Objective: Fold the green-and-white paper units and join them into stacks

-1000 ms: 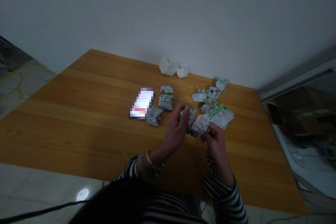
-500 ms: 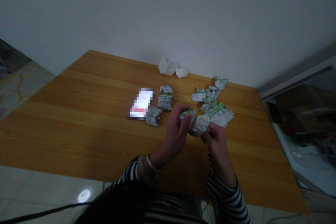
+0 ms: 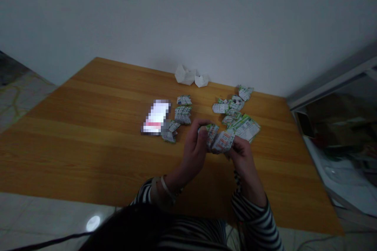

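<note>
Between my two hands is a folded piece of printed paper (image 3: 223, 141), white with green and orange print, held above the table's near half. My left hand (image 3: 194, 147) grips its left side, thumb on top. The fingers of my right hand (image 3: 242, 155) pinch its right edge from below. Just beyond my right hand lies a stack of flat printed sheets (image 3: 246, 127). Several folded printed paper pieces (image 3: 236, 102) sit behind that stack. Left of my left hand, more folded paper pieces (image 3: 183, 114) stand in a short row.
A lit, pixelated phone-like device (image 3: 156, 117) lies left of the paper row on the wooden table (image 3: 88, 133). Two white folded paper shapes (image 3: 185, 75) stand at the back by the wall. To the right is a shelf (image 3: 338, 172) with a dark phone-like object (image 3: 305, 124).
My left thumb has shifted left and up along the folded paper, showing more of its face. Both hands keep hold of it. The whole view has moved slightly.
</note>
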`<state>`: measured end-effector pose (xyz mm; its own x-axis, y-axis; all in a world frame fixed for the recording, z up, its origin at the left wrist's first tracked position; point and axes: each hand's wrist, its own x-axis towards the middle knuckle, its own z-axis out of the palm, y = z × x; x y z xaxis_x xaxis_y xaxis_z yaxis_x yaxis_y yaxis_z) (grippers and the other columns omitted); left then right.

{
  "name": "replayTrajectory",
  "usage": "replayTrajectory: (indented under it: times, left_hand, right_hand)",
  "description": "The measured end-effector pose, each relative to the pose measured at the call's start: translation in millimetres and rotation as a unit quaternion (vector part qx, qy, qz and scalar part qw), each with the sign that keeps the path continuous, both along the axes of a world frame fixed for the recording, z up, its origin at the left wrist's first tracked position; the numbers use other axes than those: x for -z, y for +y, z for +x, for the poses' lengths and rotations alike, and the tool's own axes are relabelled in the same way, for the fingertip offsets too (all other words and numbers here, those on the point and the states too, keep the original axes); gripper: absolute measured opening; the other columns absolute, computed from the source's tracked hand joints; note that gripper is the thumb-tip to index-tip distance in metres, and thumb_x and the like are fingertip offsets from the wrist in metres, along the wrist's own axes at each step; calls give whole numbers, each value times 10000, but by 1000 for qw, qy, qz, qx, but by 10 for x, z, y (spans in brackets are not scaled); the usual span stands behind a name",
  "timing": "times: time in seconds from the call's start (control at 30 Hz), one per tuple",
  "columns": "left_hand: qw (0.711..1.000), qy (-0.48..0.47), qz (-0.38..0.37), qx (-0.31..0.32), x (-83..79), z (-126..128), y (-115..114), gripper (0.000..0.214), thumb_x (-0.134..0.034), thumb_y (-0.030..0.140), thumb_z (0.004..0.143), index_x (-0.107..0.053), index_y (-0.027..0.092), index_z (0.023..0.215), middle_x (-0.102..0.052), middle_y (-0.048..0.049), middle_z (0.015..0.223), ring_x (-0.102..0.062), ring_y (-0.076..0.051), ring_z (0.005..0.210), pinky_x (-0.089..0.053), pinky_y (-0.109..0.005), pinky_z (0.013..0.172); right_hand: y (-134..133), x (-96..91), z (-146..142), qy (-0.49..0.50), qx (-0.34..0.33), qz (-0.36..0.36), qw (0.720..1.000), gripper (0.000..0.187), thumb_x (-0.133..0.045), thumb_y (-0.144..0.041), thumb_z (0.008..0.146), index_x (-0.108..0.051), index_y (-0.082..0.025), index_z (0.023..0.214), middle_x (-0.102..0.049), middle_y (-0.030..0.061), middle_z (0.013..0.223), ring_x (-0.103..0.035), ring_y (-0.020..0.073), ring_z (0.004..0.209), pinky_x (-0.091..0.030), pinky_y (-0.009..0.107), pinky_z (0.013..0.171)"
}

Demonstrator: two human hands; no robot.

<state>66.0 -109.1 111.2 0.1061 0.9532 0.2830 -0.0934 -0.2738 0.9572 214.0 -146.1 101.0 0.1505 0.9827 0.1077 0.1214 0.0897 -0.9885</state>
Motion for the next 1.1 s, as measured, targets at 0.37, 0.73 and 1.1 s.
replayTrajectory:
  times: [0.37, 0.73, 1.1]
  left_hand:
    - [1000, -16, 25, 3, 15, 15, -17, 417, -357, 572, 1015, -577, 220, 1044, -616, -52, 949, -556, -178, 822, -460, -311, 709]
    - [1000, -18, 11, -9, -66, 28, -74, 367, -378, 544, 1020, -563, 229, 1048, -618, -48, 952, -563, -187, 852, -472, -318, 746]
    - [996, -32, 85, 23, -79, -12, -83, 386, -370, 544, 1016, -577, 222, 1064, -595, -66, 992, -549, -197, 875, -476, -350, 790]
  right_hand:
    - [-29, 1, 43, 33, -3, -22, 999, 92, -665, -202, 719, -631, -196, 634, -516, -43, 556, -380, 100, 504, -311, 210, 468]
    - [-48, 9, 87, -26, 4, 11, 1000, 132, -641, -156, 725, -629, -197, 601, -556, -35, 551, -470, 122, 530, -361, 226, 498]
    - [-123, 13, 21, -19, 39, 4, 999, 159, -648, -212, 807, -627, -208, 649, -542, -33, 575, -451, 127, 533, -348, 240, 508]
